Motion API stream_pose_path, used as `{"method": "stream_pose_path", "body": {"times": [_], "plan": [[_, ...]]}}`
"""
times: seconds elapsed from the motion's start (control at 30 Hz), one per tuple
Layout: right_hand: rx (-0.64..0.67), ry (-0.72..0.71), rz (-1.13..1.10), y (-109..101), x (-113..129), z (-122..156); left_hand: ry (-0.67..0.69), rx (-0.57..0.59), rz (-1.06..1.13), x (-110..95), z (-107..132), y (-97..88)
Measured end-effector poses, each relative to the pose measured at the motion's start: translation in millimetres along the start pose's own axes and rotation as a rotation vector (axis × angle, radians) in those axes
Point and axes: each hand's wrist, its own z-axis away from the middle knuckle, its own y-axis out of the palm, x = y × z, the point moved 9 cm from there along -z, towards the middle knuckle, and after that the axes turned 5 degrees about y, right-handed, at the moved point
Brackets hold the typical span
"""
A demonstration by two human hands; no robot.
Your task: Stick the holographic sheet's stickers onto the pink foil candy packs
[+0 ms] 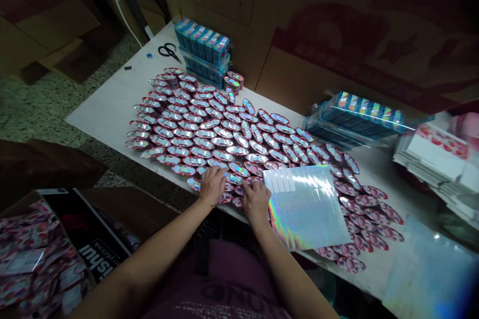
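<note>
Many small oval-topped pink-and-red packs stand in close rows on the white table. Most carry a shiny holographic label across the top; those at the right show bare pink tops. My left hand is at the near edge of the rows, its fingers closed at one end of a holographic label. At the label's other end, my right hand is also closed, with thumb and fingertips pressed together. A sheet of holographic labels lies on the packs beside my right hand, its top left partly peeled.
Blue boxed bundles stack at the back left, and wrapped blue bundles at the back right. Black scissors lie far left. Flat white cartons pile at right, near another shiny sheet. An open carton of packets stands below left.
</note>
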Motion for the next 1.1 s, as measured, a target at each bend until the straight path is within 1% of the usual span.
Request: {"method": "stream_pose_path", "body": {"times": [0.07, 0.1, 0.17, 0.2, 0.23, 0.3, 0.33, 0.4, 0.47, 0.5, 0.53, 0.6, 0.67, 0.77, 0.83, 0.9, 0.93, 0.97, 1.03, 1.1], "plan": [[0.079, -0.11, 0.075, 4.6, 7.7, -0.9, 0.078, 0.073, -0.065, -7.5, 6.3, 0.5], [0.105, -0.147, 0.094, 6.6, 9.7, -2.0, 0.093, 0.102, -0.096, -9.1, 8.7, 0.8], [0.129, -0.195, 0.075, 7.7, 7.9, -5.4, 0.088, 0.12, -0.135, -10.8, 9.4, -0.6], [0.121, -0.2, 0.041, 5.4, 1.5, -7.7, 0.081, 0.112, -0.135, -13.1, 7.1, -1.3], [0.097, -0.19, -0.001, 0.3, -9.6, -10.5, 0.081, 0.099, -0.121, -18.1, 3.0, -1.3], [-0.004, -0.123, -0.084, -18.0, -46.8, -17.1, 0.118, 0.079, -0.06, -38.6, -9.8, 3.1], [-0.07, -0.078, -0.11, -29.9, -70.9, -20.8, 0.153, 0.082, -0.022, -54.0, -17.7, 8.2], [-0.176, -0.008, -0.12, -52.4, -118.7, -29.9, 0.251, 0.115, 0.04, -92.4, -33.6, 23.3], [-0.203, 0.01, -0.077, -65.6, -154.2, -44.1, 0.364, 0.169, 0.065, -132.4, -45.9, 43.0], [-0.182, -0.006, -0.041, -67.1, -164.7, -52.8, 0.406, 0.195, 0.063, -148.8, -50.0, 53.5], [-0.141, -0.038, -0.001, -65.1, -170.2, -61.5, 0.434, 0.218, 0.053, -161.4, -52.9, 64.0], [-0.036, -0.129, 0.085, -54.0, -170.5, -74.3, 0.442, 0.252, 0.02, -173.8, -55.4, 82.7], [0.044, -0.217, 0.158, -41.1, -165.6, -78.1, 0.418, 0.259, -0.011, -174.2, -54.6, 95.1], [0.079, -0.291, 0.224, -30.5, -162.4, -71.7, 0.403, 0.241, -0.033, -169.2, -50.4, 102.0], [0.081, -0.305, 0.236, -31.5, -163.5, -64.8, 0.404, 0.227, -0.035, -167.2, -48.5, 102.4], [0.085, -0.31, 0.225, -41.9, -162.8, -57.1, 0.397, 0.223, -0.03, -166.7, -48.5, 102.5], [0.085, -0.308, 0.213, -51.5, -161.0, -52.8, 0.389, 0.225, -0.025, -166.9, -49.3, 102.7], [0.085, -0.303, 0.196, -64.0, -158.1, -47.9, 0.38, 0.228, -0.017, -167.5, -50.3, 102.7], [0.08, -0.27, 0.124, -95.9, -150.0, -37.0, 0.357, 0.241, 0.013, -169.3, -52.7, 101.8], [0.072, -0.216, -0.047, -129.8, -139.3, -26.1, 0.323, 0.243, 0.077, -169.6, -54.0, 96.4]]}}
